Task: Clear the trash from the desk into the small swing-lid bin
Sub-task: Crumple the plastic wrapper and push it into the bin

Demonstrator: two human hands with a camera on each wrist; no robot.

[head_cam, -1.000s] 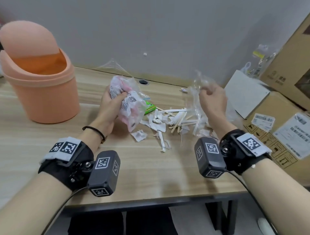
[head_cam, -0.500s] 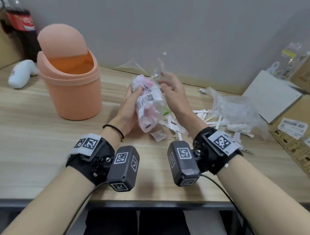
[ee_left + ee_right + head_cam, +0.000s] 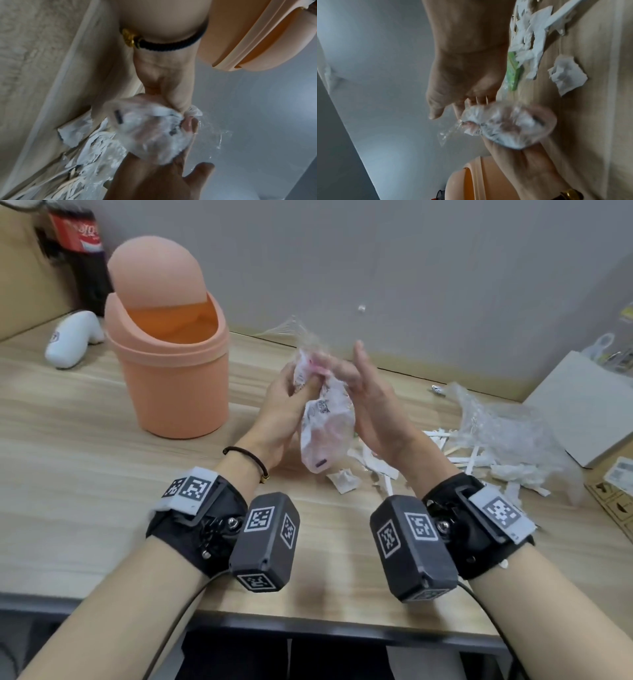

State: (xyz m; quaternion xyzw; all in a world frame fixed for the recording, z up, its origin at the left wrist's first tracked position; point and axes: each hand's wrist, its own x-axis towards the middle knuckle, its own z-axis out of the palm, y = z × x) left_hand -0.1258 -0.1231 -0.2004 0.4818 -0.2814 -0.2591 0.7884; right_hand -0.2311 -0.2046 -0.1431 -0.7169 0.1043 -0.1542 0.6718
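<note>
The peach swing-lid bin stands at the left of the wooden desk, its lid tipped back so the mouth shows. To the right of the bin, above the desk, my left hand grips a crumpled white-and-pink plastic wrapper near its top. My right hand presses flat against the wrapper's other side with straight fingers. In the left wrist view the wrapper is squeezed between both hands. A heap of paper scraps, wooden sticks and clear plastic film lies at the right.
A small crumpled paper lies below the hands, a green packet under the scraps. A cola bottle and a white object sit behind the bin. A white card and cardboard boxes border the right.
My right hand let go of the clear plastic film at the right and came left to press on the wrapper held by my left hand. Both hands have moved closer to the bin.
</note>
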